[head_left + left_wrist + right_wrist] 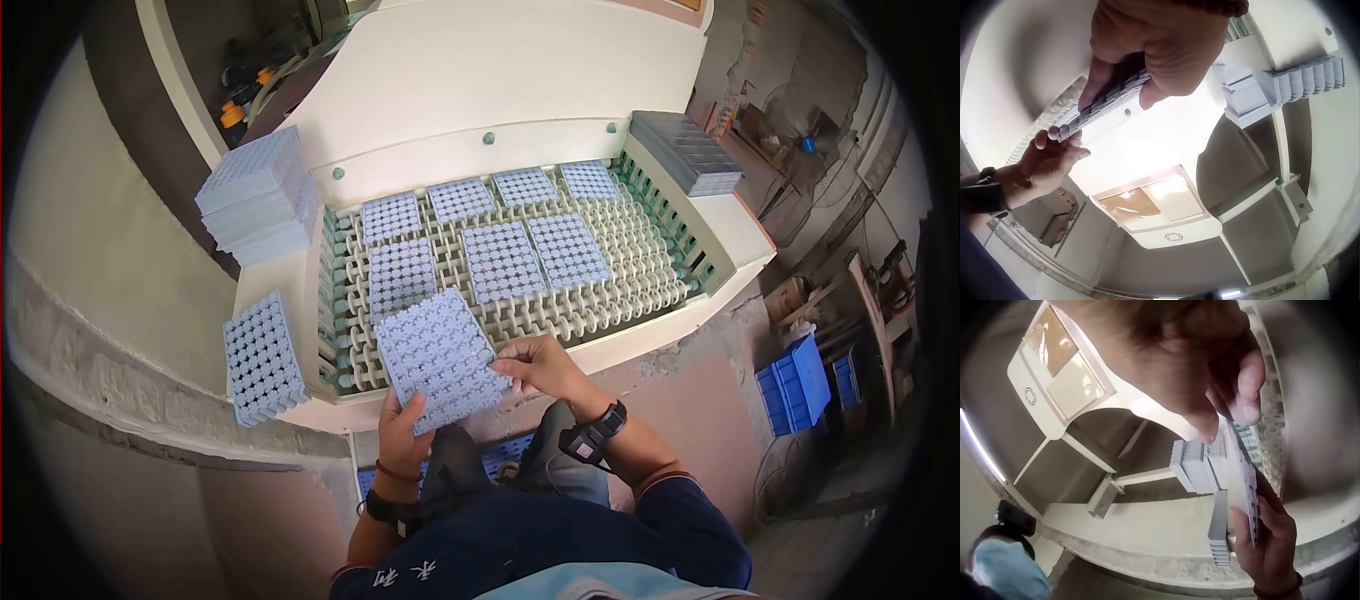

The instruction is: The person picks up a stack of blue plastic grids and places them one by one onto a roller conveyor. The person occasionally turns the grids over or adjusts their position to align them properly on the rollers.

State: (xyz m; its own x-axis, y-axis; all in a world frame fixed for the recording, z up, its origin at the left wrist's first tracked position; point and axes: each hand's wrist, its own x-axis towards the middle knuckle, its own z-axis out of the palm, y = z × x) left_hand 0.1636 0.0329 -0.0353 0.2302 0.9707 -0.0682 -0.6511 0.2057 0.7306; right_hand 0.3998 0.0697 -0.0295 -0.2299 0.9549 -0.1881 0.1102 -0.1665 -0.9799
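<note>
A pale blue panel point(440, 360), patterned all over with small cut shapes, is held tilted above the front edge of the roller conveyor point(640, 270). My left hand point(403, 425) grips its lower left corner, thumb on the upper face and fingers beneath. At the right edge, my right hand point(540, 365) pinches the panel's border between thumb and fingertips. In the left wrist view the panel point(1107, 103) shows edge-on, with the right hand point(1054, 165) at its far end. Several similar panels point(500, 260) lie flat on the rollers.
A tall stack of pale blue panels point(255, 200) stands on the machine's left ledge, with more panels point(265, 355) nearer the front. Dark grey stacked panels point(690, 150) sit on the right ledge. A white cover point(520, 70) rises behind the rollers. Blue crates point(795, 385) stand at right.
</note>
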